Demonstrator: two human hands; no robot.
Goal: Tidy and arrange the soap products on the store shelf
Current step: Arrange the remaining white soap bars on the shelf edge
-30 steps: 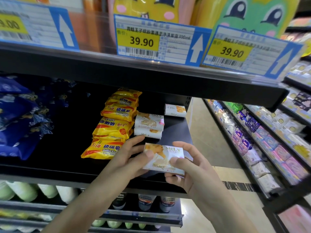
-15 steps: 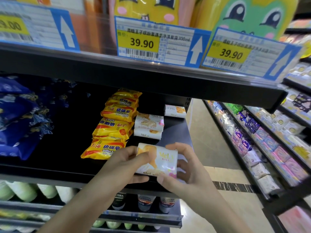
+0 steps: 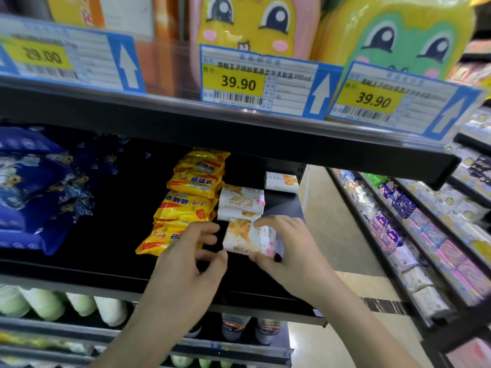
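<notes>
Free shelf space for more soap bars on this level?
Bare black shelf between the blue packets and the yellow sulfur soap packs; a smaller patch between the stacked white soap boxes and the lone white box. The front right is crowded: both hands at the white soap bar.

Retail shop, toiletries aisle.
Black metal shelf (image 3: 79,266) tiers carry blue-and-yellow price tags (image 3: 268,83) reading 39.90 with barcodes and up-arrows. Stock sits in rows: yellow sulfur soap packs (image 3: 191,181), white boxed soap bars (image 3: 240,200), blue bagged goods (image 3: 34,187) at left, cartoon-faced bottles (image 3: 252,22) on the tier above, pale bottles (image 3: 79,304) below. Across a tiled walkway, a second shelf run (image 3: 414,235) holds more wrapped packs.
</notes>
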